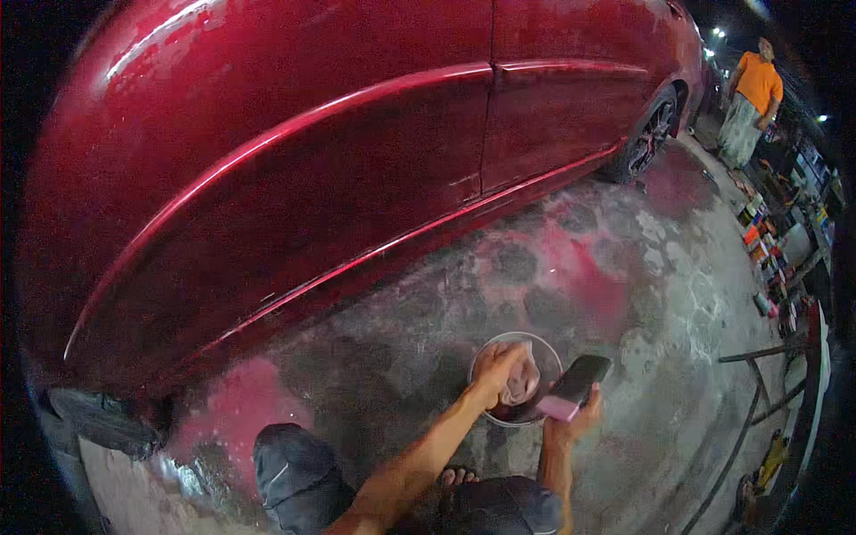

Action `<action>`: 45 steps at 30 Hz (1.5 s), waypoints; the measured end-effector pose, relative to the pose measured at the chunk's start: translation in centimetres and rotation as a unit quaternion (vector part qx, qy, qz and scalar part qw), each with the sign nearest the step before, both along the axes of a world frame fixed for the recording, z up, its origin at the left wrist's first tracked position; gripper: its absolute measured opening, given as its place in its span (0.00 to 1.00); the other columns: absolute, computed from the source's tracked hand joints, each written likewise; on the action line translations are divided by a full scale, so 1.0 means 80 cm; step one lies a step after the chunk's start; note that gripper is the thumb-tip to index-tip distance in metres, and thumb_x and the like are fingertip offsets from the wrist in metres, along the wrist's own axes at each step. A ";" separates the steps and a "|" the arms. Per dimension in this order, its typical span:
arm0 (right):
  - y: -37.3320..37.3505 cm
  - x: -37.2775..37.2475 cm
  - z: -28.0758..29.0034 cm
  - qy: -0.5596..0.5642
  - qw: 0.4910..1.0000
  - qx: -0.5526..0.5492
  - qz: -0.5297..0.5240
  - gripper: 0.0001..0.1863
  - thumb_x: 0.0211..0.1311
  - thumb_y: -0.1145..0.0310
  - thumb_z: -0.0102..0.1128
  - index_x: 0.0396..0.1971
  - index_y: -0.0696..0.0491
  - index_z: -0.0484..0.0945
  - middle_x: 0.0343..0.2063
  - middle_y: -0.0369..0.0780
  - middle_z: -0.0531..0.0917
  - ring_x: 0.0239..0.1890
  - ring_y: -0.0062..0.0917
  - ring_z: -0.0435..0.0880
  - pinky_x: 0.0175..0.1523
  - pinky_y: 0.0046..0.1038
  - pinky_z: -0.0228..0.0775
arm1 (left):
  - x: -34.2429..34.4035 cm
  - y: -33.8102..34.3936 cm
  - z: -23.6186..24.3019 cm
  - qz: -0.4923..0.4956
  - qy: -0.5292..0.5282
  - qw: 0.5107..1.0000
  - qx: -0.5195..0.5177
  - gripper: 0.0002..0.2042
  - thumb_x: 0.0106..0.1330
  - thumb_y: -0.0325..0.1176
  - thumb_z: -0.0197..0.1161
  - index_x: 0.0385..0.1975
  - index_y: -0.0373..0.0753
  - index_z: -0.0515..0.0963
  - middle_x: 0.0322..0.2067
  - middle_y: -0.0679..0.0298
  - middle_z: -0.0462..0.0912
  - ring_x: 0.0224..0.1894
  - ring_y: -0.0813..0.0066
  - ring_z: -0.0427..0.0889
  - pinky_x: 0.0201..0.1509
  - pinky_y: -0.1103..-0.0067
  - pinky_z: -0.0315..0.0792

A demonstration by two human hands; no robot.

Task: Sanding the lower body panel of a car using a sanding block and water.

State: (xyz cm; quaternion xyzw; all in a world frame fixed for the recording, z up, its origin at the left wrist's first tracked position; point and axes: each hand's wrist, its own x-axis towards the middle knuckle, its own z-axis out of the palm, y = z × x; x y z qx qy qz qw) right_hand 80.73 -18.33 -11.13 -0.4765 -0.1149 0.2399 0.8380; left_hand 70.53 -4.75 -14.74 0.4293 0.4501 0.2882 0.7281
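A round bucket (475,346) with a pale rim stands on the floor in front of me. Over its mouth, my left hand (496,372) is closed around a crumpled, pale pinkish rag (521,383). Just right of the bucket, my right hand (586,417) grips a flat, dark rectangular block (581,378) with a pink end tilted toward the rim. Its exact kind is unclear, and the bucket's contents are mostly hidden. Beyond both hands stretches the side of a red car (357,152), its paint dull in patches.
Red and pink stains mark the concrete floor (678,357). A front or rear wheel (655,134) sits at the far right. Along the right edge are a metal frame (758,379) and cluttered cans (765,254). A person in an orange top (758,82) stands farther back.
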 end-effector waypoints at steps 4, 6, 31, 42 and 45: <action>-0.009 0.007 0.026 0.207 0.976 0.071 -0.018 0.21 0.73 0.52 0.51 0.52 0.54 0.74 0.37 0.46 0.84 0.36 0.37 0.87 0.37 0.42 0.83 | 0.011 -0.003 0.035 0.047 -0.160 0.975 -0.150 0.12 0.71 0.41 0.67 0.47 0.41 0.81 0.42 0.65 0.86 0.44 0.73 0.85 0.47 0.72 0.82; -0.015 0.015 0.033 0.166 0.977 0.112 0.071 0.22 0.73 0.51 0.50 0.53 0.53 0.75 0.39 0.46 0.86 0.39 0.37 0.87 0.38 0.41 0.84 | 0.008 -0.006 0.048 0.021 -0.218 0.953 -0.207 0.15 0.73 0.42 0.64 0.50 0.40 0.80 0.44 0.62 0.86 0.47 0.69 0.86 0.53 0.69 0.82; -0.027 -0.002 0.036 0.199 0.978 0.007 0.067 0.21 0.73 0.59 0.52 0.52 0.61 0.74 0.39 0.50 0.85 0.36 0.43 0.87 0.40 0.45 0.84 | 0.003 -0.022 0.037 -0.077 0.118 0.928 0.345 0.12 0.66 0.38 0.68 0.42 0.37 0.83 0.36 0.51 0.88 0.36 0.61 0.89 0.41 0.69 0.79; 0.014 -0.014 0.031 -0.041 0.993 -0.083 -0.076 0.13 0.72 0.73 0.57 0.51 0.64 0.75 0.41 0.42 0.83 0.38 0.25 0.81 0.43 0.29 0.78 | -0.006 -0.038 0.056 0.030 0.112 0.884 0.454 0.14 0.66 0.34 0.69 0.49 0.36 0.81 0.43 0.49 0.86 0.45 0.49 0.85 0.50 0.64 0.77; 0.021 -0.025 0.007 -0.172 0.964 -0.162 -0.121 0.18 0.71 0.72 0.58 0.56 0.66 0.74 0.45 0.41 0.82 0.42 0.24 0.79 0.47 0.26 0.74 | -0.007 -0.040 0.053 -0.006 0.097 0.888 0.450 0.14 0.65 0.31 0.68 0.49 0.36 0.81 0.45 0.49 0.84 0.49 0.45 0.82 0.52 0.62 0.76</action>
